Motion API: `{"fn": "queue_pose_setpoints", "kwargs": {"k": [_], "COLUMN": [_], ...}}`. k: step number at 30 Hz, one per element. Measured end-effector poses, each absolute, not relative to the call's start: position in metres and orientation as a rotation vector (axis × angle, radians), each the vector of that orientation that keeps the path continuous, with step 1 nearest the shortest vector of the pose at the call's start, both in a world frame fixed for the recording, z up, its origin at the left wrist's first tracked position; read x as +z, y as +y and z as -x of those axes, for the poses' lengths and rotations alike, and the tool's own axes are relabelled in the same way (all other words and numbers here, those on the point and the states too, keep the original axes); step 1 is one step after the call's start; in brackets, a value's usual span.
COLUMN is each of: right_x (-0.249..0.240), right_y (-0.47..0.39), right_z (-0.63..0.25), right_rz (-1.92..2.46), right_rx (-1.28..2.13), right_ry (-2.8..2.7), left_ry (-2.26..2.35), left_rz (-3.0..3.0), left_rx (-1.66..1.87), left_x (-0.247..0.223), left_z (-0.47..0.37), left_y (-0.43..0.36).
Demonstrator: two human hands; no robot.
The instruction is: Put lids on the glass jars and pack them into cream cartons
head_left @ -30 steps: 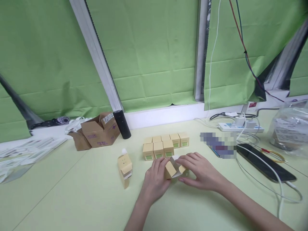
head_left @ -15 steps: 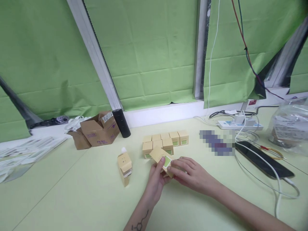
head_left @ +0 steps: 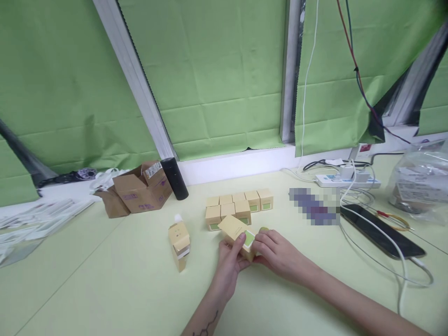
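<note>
A small tan box with a green and white label (head_left: 235, 228) is tilted in front of me. My left hand (head_left: 229, 261) grips it from the left and below, thumb on its face beside the label. The curled fingers of my right hand (head_left: 276, 252) press at its right end; a small green bit (head_left: 263, 228) shows just above them. Right behind stand several similar tan boxes (head_left: 227, 210) in two rows. To the left, another tan box (head_left: 179, 238) stands with a flap out and something white at its edge.
An open brown carton (head_left: 140, 193) and a black cylinder (head_left: 174, 178) stand at the back left, near white papers (head_left: 38, 224). On the right lie a phone (head_left: 381, 231), cables, a power strip (head_left: 367, 183) and a clear plastic bag (head_left: 420, 182).
The held box has turned slightly and its right end shows more. My right fingers have curled in closer around that end, and a green bit has appeared above them.
</note>
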State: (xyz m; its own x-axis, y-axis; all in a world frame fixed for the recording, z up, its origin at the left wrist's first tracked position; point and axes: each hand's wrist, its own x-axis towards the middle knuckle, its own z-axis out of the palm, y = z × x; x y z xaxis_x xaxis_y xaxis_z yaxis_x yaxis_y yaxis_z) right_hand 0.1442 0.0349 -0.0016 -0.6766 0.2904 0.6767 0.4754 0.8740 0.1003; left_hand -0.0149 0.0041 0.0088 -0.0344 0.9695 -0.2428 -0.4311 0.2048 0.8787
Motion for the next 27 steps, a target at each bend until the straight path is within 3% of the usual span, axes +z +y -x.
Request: {"fn": "queue_pose_setpoints", "kwargs": {"k": [12, 20, 23, 27], "right_x": [-0.003, 0.026, 0.021, 0.017], "right_y": [0.032, 0.016, 0.017, 0.021], "right_z": [-0.147, -0.149, -0.144, -0.142], "right_rz": [0.533, 0.685, 0.732, 0.772], "right_rx": [-0.305, 0.391, 0.35, 0.03], "right_ry": [-2.395, -2.123, -2.163, -2.237], "left_ry": [0.964, 1.202, 1.104, 0.88], "left_rz": [-0.666, -0.671, -0.709, -0.748], "left_rx": [1.345, 1.446, 1.439, 1.371], "left_x": [0.019, 0.013, 0.012, 0.013], "left_z": [0.018, 0.03, 0.025, 0.02], "left_y": [0.007, 0.014, 0.011, 0.006]}}
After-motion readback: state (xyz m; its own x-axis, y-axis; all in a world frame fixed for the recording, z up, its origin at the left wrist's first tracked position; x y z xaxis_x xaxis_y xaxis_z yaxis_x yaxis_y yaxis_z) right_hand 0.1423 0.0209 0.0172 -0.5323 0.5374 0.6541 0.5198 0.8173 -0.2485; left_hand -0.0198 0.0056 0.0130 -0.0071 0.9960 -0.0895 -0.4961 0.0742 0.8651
